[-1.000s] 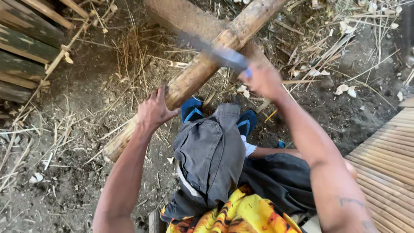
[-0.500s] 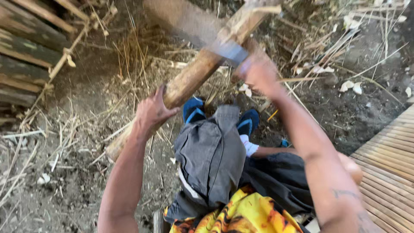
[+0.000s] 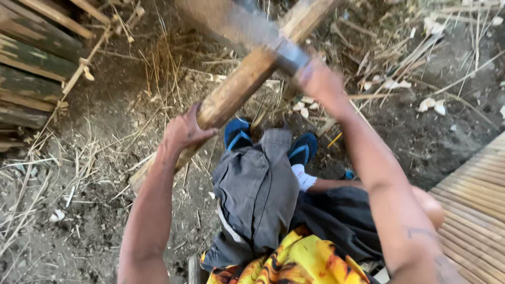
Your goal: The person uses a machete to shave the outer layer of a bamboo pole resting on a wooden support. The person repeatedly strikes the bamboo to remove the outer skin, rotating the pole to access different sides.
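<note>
Bamboo pole (image 3: pixel 247 84) is lying slanted over the dirt ground (image 3: pixel 94 158), above blue sandals (image 3: pixel 238 134). The left hand (image 3: pixel 184 131) is grasping its lower part, while the right hand (image 3: pixel 320 84) is clenching a blurred blade (image 3: pixel 252 34) against it.

The blade (image 3: pixel 247 26) is motion-blurred, its tip cut off at the top edge.

The pole (image 3: pixel 247 84) slants across the ground (image 3: pixel 94 210) ahead of the feet (image 3: pixel 238 134), stacked slats (image 3: pixel 31 68) left, decking (image 3: pixel 473 210) right.
</note>
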